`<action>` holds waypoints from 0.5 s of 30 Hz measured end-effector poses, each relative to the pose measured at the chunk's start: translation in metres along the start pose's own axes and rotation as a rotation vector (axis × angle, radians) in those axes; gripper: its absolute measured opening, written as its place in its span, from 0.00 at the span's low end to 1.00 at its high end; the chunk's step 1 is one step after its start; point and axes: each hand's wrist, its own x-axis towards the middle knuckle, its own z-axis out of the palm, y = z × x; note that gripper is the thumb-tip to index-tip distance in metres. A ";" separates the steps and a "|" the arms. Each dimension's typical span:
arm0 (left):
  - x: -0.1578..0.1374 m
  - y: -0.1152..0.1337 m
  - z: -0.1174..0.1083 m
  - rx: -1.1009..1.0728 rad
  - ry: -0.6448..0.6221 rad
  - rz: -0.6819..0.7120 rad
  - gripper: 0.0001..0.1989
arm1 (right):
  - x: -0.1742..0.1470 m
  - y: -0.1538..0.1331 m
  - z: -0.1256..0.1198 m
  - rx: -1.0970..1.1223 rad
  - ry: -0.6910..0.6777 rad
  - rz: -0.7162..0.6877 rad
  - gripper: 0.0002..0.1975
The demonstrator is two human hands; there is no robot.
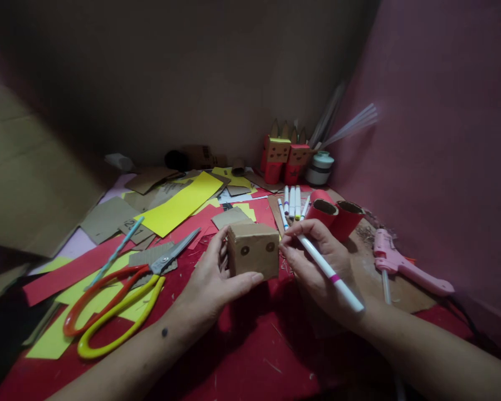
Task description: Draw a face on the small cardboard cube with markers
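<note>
My left hand (pixel 212 278) grips a small cardboard box (pixel 256 259) by its left side, with the thumb along the bottom edge. Two dark round eyes are drawn on the face turned toward me. In my right hand (pixel 321 262) is a white marker (pixel 332 273) with a purple band, held like a pen. Its tip end is hidden by the fingers, close to the box's right edge. Behind the right hand lie several other white markers (pixel 292 203). Two red cardboard tubes (pixel 338 214) are just beyond that hand.
Scissors (pixel 154 273) with red and yellow handles lie left on the red table (pixel 250 356), beside yellow paper (pixel 183 205) and cardboard scraps. A pink glue gun (pixel 404 264) is at right. Decorated box-headed figures (pixel 278 159) and a lidded jar (pixel 319 168) stand at the back.
</note>
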 end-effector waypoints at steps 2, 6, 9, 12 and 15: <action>0.000 0.000 0.000 0.004 0.023 -0.006 0.45 | 0.001 0.002 0.001 -0.038 0.020 0.018 0.06; 0.000 0.001 0.001 0.030 0.036 -0.007 0.44 | 0.005 0.000 0.001 -0.075 0.112 0.020 0.08; 0.001 0.000 -0.001 0.036 0.014 0.000 0.44 | 0.009 -0.003 -0.002 -0.047 0.158 -0.018 0.08; 0.001 -0.001 -0.003 0.044 0.001 0.001 0.45 | 0.013 -0.006 -0.006 0.001 0.219 -0.023 0.08; 0.000 0.000 -0.006 0.061 0.012 0.014 0.46 | 0.020 -0.009 -0.012 0.106 0.293 -0.045 0.08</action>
